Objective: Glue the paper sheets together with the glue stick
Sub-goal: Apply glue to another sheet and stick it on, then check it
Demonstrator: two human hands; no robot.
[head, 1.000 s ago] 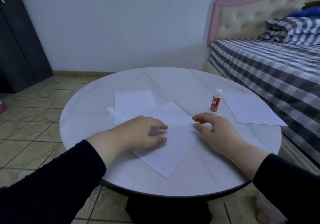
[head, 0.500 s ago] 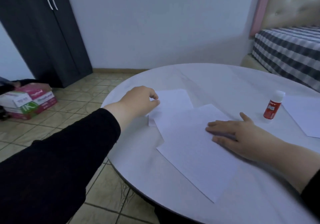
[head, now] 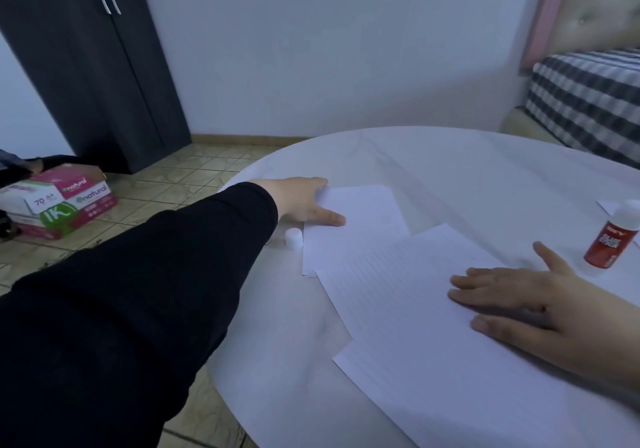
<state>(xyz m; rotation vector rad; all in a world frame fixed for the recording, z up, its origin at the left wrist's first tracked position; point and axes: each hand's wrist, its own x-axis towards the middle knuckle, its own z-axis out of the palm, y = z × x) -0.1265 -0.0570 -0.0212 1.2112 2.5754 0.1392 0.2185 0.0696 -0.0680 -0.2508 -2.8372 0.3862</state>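
Note:
A small white sheet (head: 360,226) lies on the round white table (head: 450,156), its near end tucked under a larger lined sheet (head: 426,336). My left hand (head: 304,201) is at the small sheet's far-left corner, thumb on top and fingers curled at the edge, pinching it. My right hand (head: 540,305) presses flat, fingers straight, on the lined sheet. A red glue stick (head: 611,241) stands upright just beyond my right hand. Its white cap (head: 293,238) sits by the small sheet's left edge, under my left wrist.
The corner of a third sheet (head: 611,205) shows behind the glue stick. Paper ream boxes (head: 69,205) sit on the tiled floor at left, in front of a dark wardrobe (head: 86,66). A checked bed (head: 588,94) stands at right.
My left hand left the lined sheet, reached to the small sheet's far-left corner and took hold of it. My right hand settled flat on the lined sheet. The view swung left.

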